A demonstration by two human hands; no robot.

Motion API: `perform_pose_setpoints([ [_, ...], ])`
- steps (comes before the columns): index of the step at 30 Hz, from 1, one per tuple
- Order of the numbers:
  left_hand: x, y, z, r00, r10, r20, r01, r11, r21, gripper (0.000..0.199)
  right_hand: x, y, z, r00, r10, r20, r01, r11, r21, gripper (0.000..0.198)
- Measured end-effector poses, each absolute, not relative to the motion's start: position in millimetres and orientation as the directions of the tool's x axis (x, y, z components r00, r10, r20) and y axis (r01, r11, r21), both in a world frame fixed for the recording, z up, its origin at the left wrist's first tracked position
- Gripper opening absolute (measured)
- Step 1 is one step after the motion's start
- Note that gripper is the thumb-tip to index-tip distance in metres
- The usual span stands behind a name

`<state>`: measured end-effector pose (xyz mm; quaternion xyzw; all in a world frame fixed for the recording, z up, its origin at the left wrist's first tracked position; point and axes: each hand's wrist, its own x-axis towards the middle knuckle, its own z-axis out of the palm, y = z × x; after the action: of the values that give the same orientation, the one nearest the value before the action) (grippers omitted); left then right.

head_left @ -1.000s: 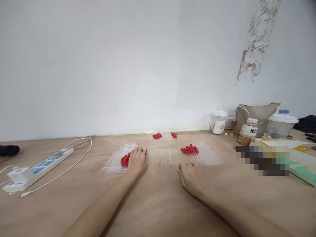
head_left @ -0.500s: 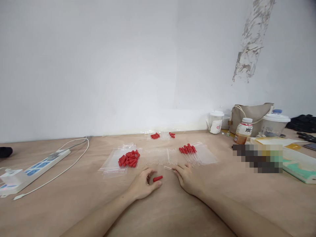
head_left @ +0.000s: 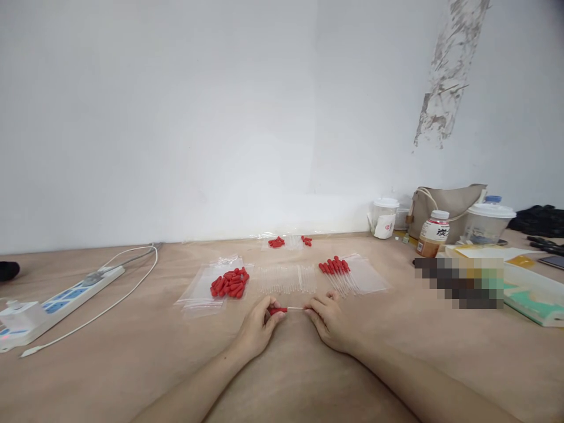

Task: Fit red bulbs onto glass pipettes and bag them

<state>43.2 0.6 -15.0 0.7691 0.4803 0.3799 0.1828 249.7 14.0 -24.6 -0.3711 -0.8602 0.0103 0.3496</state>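
Observation:
Between thumb and fingers, my left hand [head_left: 258, 326] pinches a red rubber dropper bulb [head_left: 281, 309]. My right hand [head_left: 330, 322] is closed on the far end of a thin glass tube [head_left: 295, 308], whose other end meets the bulb's mouth; how deep it sits inside I cannot tell. Beyond my hands lies a row of clear glass tubes [head_left: 282, 279]. A pile of red bulbs [head_left: 230, 282] rests on clear plastic bags [head_left: 194, 288] to the left. Several droppers with red bulbs [head_left: 335, 266] lie side by side on the right, partly over another plastic bag [head_left: 370, 279].
Smaller groups of red pieces [head_left: 277, 242] lie near the wall. A white power strip [head_left: 66, 305] and cable are at left. At right stand a lidded cup [head_left: 385, 218], a drink bottle [head_left: 434, 234], a bag [head_left: 453, 202], a larger cup [head_left: 489, 224] and a white-green tray [head_left: 535, 296].
My left hand has picked up the red bulb from the table and raised it slightly. The bulb and the glass tube, apart before, now meet end to end.

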Motion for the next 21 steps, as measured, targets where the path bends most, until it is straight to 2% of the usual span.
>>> perform_pose_setpoints([
  [6, 44.9, 1.0, -14.5, 0.281, 0.854, 0.437, 0.548, -0.517, 0.658, 0.013, 250.8, 13.2, -21.1, -0.512, 0.659, 0.551, 0.6, 0.734, -0.319, 0.022],
  [14, 44.7, -2.5, -8.8, 0.39, 0.824, 0.411, 0.558, -0.567, 0.606, 0.019, 252.6, 17.8, -22.0, -0.537, 0.668, 0.516, 0.545, 0.741, -0.392, 0.023],
  [18, 44.5, -4.7, -7.0, 0.422, 0.807, 0.414, 0.572, -0.591, 0.569, 0.022, 253.9, 18.4, -20.2, -0.559, 0.661, 0.5, 0.545, 0.748, -0.379, 0.023],
  [21, 44.4, -5.4, -5.5, 0.449, 0.797, 0.403, 0.598, -0.604, 0.527, 0.024, 255.0, 18.7, -18.8, -0.578, 0.654, 0.488, 0.577, 0.75, -0.322, 0.024],
])
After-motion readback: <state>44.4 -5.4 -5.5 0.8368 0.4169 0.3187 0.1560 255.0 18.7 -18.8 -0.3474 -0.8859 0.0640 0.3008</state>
